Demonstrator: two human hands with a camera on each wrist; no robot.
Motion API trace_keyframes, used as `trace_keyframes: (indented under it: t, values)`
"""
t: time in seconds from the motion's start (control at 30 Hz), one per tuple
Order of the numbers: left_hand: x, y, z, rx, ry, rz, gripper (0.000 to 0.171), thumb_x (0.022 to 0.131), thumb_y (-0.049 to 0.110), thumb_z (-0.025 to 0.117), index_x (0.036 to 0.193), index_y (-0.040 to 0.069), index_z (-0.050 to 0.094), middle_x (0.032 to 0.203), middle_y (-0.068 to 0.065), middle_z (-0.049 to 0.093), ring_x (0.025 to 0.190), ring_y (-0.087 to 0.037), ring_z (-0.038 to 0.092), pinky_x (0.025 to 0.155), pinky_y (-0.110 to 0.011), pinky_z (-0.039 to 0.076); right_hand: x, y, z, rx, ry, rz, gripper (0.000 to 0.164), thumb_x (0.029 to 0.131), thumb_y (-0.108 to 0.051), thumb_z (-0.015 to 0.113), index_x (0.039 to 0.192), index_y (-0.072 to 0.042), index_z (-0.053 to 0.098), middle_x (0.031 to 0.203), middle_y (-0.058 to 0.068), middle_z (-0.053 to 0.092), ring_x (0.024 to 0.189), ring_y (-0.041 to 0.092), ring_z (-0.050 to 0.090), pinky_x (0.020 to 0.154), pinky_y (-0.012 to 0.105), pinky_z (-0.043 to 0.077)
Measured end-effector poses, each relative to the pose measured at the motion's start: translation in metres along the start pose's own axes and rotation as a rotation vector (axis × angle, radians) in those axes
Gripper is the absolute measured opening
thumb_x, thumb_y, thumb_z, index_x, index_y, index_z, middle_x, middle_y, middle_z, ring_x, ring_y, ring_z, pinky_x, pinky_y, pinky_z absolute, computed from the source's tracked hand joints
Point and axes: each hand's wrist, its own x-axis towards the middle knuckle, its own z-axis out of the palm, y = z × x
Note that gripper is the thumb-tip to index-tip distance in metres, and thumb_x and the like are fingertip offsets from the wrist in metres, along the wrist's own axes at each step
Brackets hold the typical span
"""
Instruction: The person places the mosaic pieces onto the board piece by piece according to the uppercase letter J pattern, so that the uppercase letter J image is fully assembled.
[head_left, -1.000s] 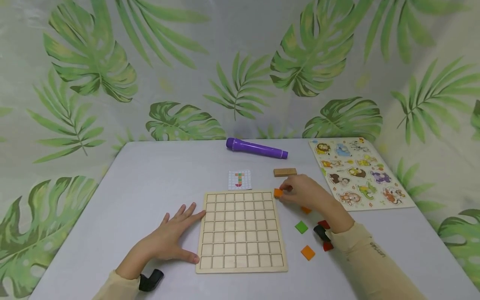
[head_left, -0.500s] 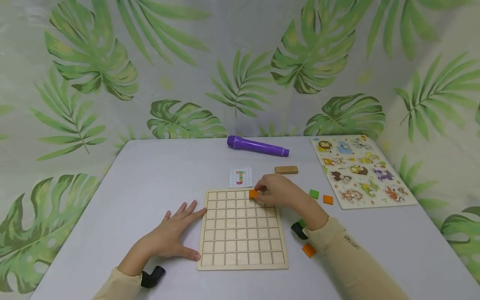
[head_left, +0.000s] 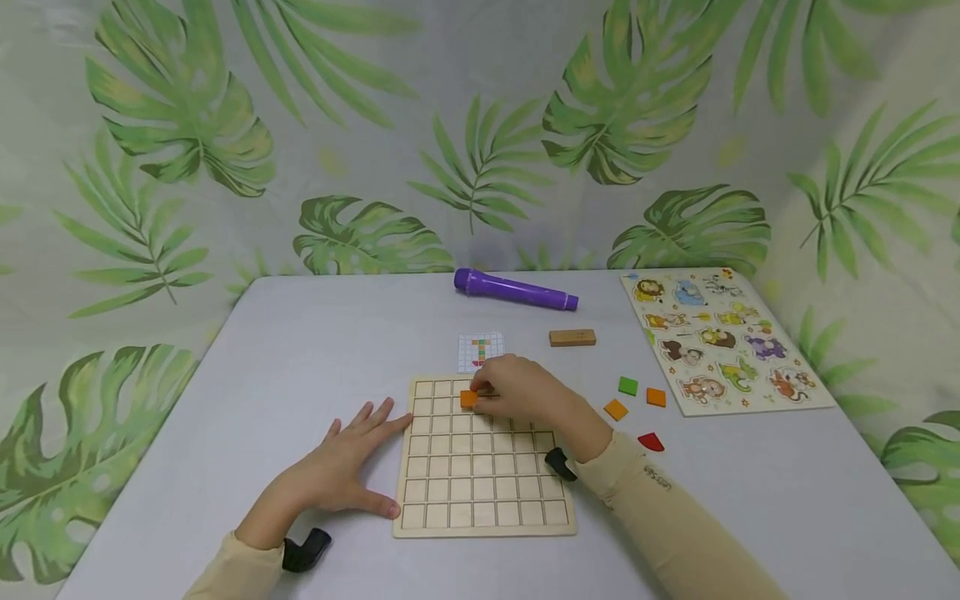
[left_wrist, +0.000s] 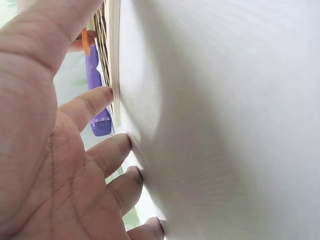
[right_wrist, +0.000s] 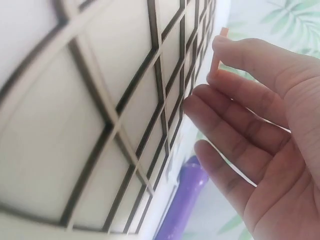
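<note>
A wooden grid board (head_left: 483,492) lies on the white table with bare square cells. Over its far rows, my right hand (head_left: 517,390) pinches an orange square tile (head_left: 468,399) between thumb and forefinger. In the right wrist view the tile (right_wrist: 218,55) shows edge-on, held upright near the grid, the other fingers extended beside it. My left hand (head_left: 341,467) lies spread at the board's left side, thumb and forefinger at its edge. The left wrist view shows the left fingers (left_wrist: 92,105) straight, one tip against the board's side. A small printed pattern card (head_left: 468,350) is just beyond the board, partly covered by my right hand.
Right of the board lie a green tile (head_left: 627,386), two orange tiles (head_left: 656,397) and a red rounded piece (head_left: 651,442). Farther back are a wooden block (head_left: 572,337), a purple microphone (head_left: 516,290) and an animal puzzle board (head_left: 727,350).
My right hand has carried the orange tile leftward from beside the board's right edge to over its far rows. Loose tiles at the right have come into sight. My left hand has stayed put.
</note>
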Motion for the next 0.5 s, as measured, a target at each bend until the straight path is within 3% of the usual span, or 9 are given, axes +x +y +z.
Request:
trace_keyframes:
  t: [0.23, 0.5]
  values:
    - [-0.0003, 0.0009, 0.0005, 0.005, 0.001, -0.013, 0.124, 0.067, 0.065, 0.095, 0.169, 0.025, 0.036, 0.180, -0.020, 0.018, 0.165, -0.053, 0.013, 0.121, -0.087, 0.010, 0.0050, -0.0040, 0.0033, -0.053, -0.015, -0.038, 0.017, 0.099, -0.023, 0.078, 0.109, -0.009, 0.082, 0.104, 0.004, 0.077, 0.088, 0.012, 0.064, 0.082, 0.031, 0.060]
    - [0.0003, -0.0002, 0.0010, 0.007, 0.001, -0.018, 0.124, 0.067, 0.066, 0.094, 0.169, 0.026, 0.036, 0.180, -0.018, 0.018, 0.165, -0.052, 0.012, 0.122, -0.086, 0.009, 0.0076, -0.0069, 0.0064, -0.102, -0.012, -0.037, 0.018, 0.099, -0.024, 0.079, 0.109, -0.009, 0.082, 0.107, 0.005, 0.081, 0.097, 0.019, 0.074, 0.092, 0.038, 0.063]
